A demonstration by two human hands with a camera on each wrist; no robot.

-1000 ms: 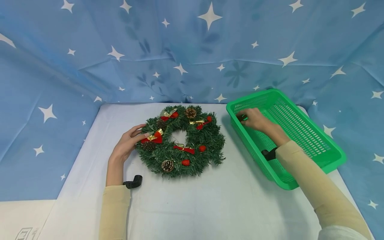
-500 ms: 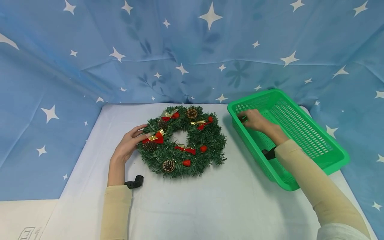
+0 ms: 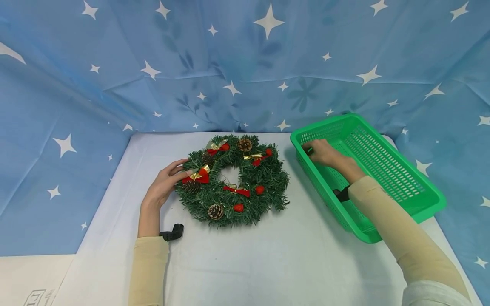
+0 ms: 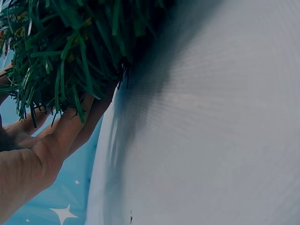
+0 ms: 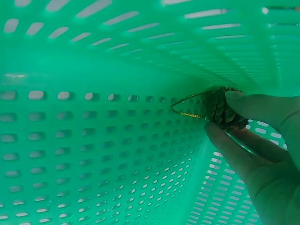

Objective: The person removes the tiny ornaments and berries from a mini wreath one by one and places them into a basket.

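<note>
A round green wreath [image 3: 273, 182] with red bows, pinecones and red berries lies on the white cloth in the head view. My left hand [image 3: 160, 187] grips its left edge, thumb on top and fingers at the outer side and underneath; the left wrist view shows the fingers partly covered by green bristles. Inside the green basket [image 3: 383, 165], my right hand [image 3: 325, 154] reaches to the far left corner. There it pinches a brown pinecone [image 5: 219, 108] with a gold string loop [image 5: 190, 114] between thumb and fingers, as the right wrist view shows. The head view hides this pinecone.
The basket has slotted walls and a raised rim, standing right of the wreath. White cloth [image 3: 245, 263] covers the table. Blue star-patterned fabric [image 3: 245, 63] hangs behind and on both sides.
A brown bit visible at my right fingertips a second ago is now hidden in the head view; that hand stays in the same corner. My left hand and the wreath hold their place.
</note>
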